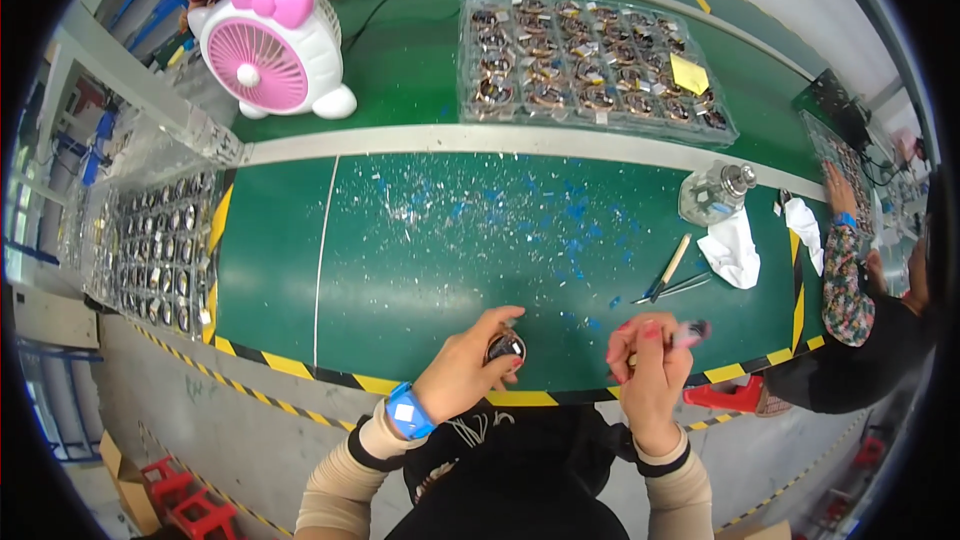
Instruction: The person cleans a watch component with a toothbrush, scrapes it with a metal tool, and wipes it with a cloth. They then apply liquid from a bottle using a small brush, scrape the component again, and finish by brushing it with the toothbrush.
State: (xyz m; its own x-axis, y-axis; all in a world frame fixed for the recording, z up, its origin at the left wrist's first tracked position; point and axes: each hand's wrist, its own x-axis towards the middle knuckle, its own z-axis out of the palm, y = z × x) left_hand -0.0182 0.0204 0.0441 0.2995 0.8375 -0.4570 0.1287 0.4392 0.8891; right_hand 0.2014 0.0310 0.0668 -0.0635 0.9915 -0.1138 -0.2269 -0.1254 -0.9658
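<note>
My left hand (462, 368), with a blue band at the wrist, is closed round a small round dark part with a shiny rim (506, 346), held just above the table's front edge. To its right, my right hand (652, 360) has its fingers pinched together. A small pinkish, dark-ended object (691, 333) sticks out beside those fingers, too blurred to name. Beyond the right hand lie a pen-like tool with a light wooden handle (674, 262) and metal tweezers (684, 286). White and blue scraps (480, 205) are scattered over the green tabletop (420, 290).
A clear tray of round parts (600, 118) stands on the far ledge; another tray (150, 250) is at the left. At right are a glass bottle with a metal top (712, 195) and white tissue (733, 252). A pink-and-white fan (270, 50) stands far left. A co-worker's arm (848, 280) is at right.
</note>
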